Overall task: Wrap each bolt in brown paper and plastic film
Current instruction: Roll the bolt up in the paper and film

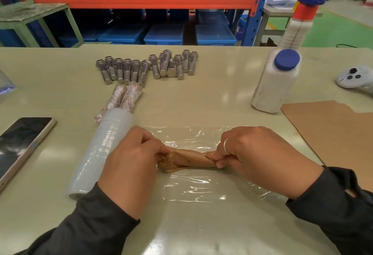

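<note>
**Bolt in paper, on film, both ends pinched**

Paper-wrapped bolt (191, 158) lying on plastic film sheet (201, 186), mid-table toward near edge. Long axis left-right, parallel to near edge of table (201, 97).

Left hand (131, 164) curled round left end, fingers closed on folded paper flap. Right hand (260, 159) pinching right end, thumb and forefinger tight on twisted paper. Hands equally near, one per end, bolt spanning between them.

Film extends both toward far edge and toward near edge from bolt, so roll direction is across the long axis. Likely next: roll bolt along film, probably away. Risk: paper flap at left end springing open if let go before film catches.

Film roll (101, 153) just left of left hand, angled toward far edge. Two finished wrapped bolts (121, 99) just beyond it. Bare bolts (145, 66) in a row near far edge; most of job remaining. Brown paper stack (333, 133) at right edge.
</note>
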`<act>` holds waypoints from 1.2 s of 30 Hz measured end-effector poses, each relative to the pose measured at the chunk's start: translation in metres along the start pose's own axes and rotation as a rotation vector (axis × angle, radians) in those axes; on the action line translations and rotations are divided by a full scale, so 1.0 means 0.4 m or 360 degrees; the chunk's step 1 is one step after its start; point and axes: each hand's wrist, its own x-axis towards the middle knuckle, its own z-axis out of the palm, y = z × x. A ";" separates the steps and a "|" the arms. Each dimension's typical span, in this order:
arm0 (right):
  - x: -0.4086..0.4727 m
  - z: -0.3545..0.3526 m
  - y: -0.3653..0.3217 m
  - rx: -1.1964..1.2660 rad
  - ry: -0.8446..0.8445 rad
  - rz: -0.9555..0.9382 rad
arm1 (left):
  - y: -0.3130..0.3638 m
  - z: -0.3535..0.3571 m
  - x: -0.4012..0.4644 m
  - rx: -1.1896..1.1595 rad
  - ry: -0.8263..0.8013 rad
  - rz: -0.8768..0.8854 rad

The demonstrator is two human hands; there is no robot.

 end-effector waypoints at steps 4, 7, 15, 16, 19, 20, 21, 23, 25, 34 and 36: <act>-0.001 -0.001 0.000 0.0011 0.0002 0.0005 | 0.019 -0.003 0.000 0.0225 -0.0041 0.0191; -0.001 -0.001 0.000 0.0039 -0.0002 0.0007 | 0.031 -0.010 0.007 0.0230 -0.0083 0.0151; 0.003 0.006 0.003 0.0267 0.0027 0.0057 | 0.067 0.034 -0.030 0.0704 -0.0091 0.0672; 0.002 0.009 0.004 0.0344 0.0046 0.0079 | 0.073 0.044 -0.035 0.0736 -0.0090 0.0714; 0.001 0.014 0.010 0.0493 0.0097 0.0140 | 0.082 0.067 -0.045 0.0820 -0.0046 0.0797; 0.002 0.014 0.012 0.0530 0.0091 0.0156 | 0.082 0.070 -0.045 0.0848 -0.0035 0.0805; 0.003 0.012 0.013 0.0580 0.0069 0.0167 | 0.081 0.071 -0.044 0.0860 -0.0021 0.0811; 0.003 0.001 0.024 0.0691 0.0016 0.0198 | 0.081 0.070 -0.042 0.0851 -0.0017 0.0794; -0.004 -0.015 0.051 0.0670 0.0036 0.0343 | 0.079 0.070 -0.041 0.0838 -0.0011 0.0792; -0.011 -0.004 0.117 -0.0009 -0.0272 0.1083 | 0.075 0.078 -0.041 0.0890 -0.0009 0.0829; -0.008 -0.009 0.121 0.0033 -0.0235 0.1014 | 0.074 0.078 -0.043 0.0878 -0.0015 0.0826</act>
